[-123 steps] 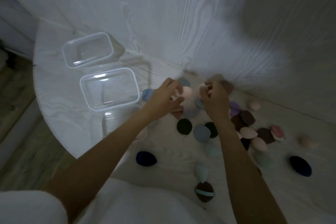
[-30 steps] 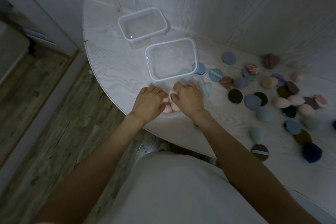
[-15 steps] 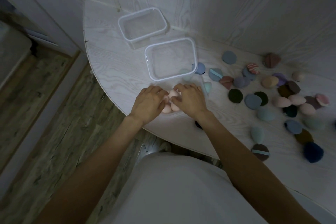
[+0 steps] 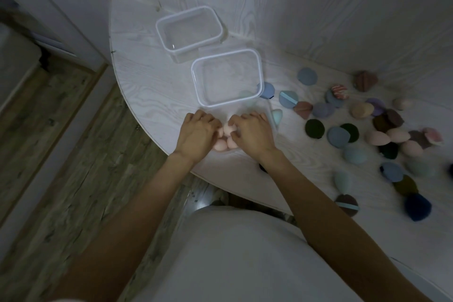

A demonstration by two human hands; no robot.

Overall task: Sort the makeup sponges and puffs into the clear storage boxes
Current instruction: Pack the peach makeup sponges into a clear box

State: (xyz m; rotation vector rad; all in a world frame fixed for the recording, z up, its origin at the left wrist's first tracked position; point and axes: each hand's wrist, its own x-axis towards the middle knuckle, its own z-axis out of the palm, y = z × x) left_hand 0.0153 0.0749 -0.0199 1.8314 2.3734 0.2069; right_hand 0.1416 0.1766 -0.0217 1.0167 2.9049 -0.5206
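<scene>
Pink sponges (image 4: 224, 138), 3, between both hands; 2 clear boxes (image 4: 226, 78).

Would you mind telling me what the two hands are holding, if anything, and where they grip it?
Both the left hand and right hand cup a cluster of pink sponges from opposite sides, fingertips curled over them. Whether they are lifted off the table cannot be told.

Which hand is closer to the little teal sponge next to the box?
Right. The right hand sits just beside the teal sponge; the left hand is farther off, across the pink sponges.
</scene>
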